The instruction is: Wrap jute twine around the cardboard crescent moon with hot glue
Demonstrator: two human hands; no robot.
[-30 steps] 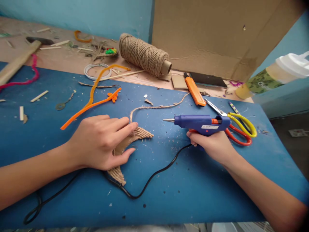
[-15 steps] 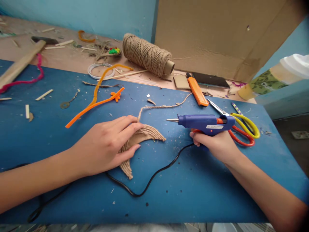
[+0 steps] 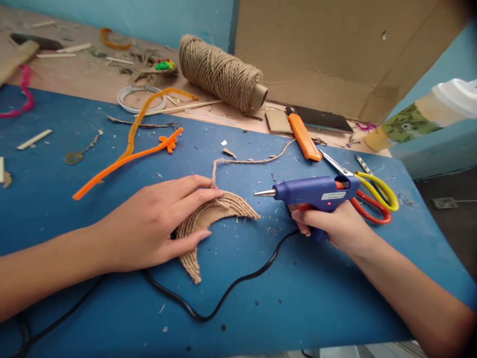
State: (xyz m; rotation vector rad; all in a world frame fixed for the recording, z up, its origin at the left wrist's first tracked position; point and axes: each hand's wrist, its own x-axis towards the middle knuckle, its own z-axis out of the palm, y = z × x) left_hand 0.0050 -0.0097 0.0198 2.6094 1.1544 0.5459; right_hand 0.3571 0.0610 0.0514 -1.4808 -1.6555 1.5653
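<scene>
My left hand [image 3: 156, 223] lies flat on a crescent of cardboard wrapped in jute twine [image 3: 219, 211], fingers stretched over it and thumb against its inner edge. A loose end of twine [image 3: 246, 161] runs from the crescent toward the back. My right hand [image 3: 331, 226] is closed round the grip of a blue hot glue gun [image 3: 316, 191]. The gun's metal nozzle points left, a short gap from the crescent's right tip. The gun's black cord [image 3: 238, 283] loops across the blue board [image 3: 261, 308] in front of the crescent.
Red and yellow scissors [image 3: 368, 199] lie behind the gun, beside an orange utility knife [image 3: 303, 140]. A spool of jute twine [image 3: 219, 74], orange pipe cleaners [image 3: 126, 159], a black phone [image 3: 324, 120], a lidded cup [image 3: 425, 117] and scraps sit further back. A cardboard sheet [image 3: 335, 44] stands against the wall.
The crescent has turned and slid a little to the right under my left hand. The glue gun's nozzle has dipped slightly toward the crescent's tip. The view has shifted.
</scene>
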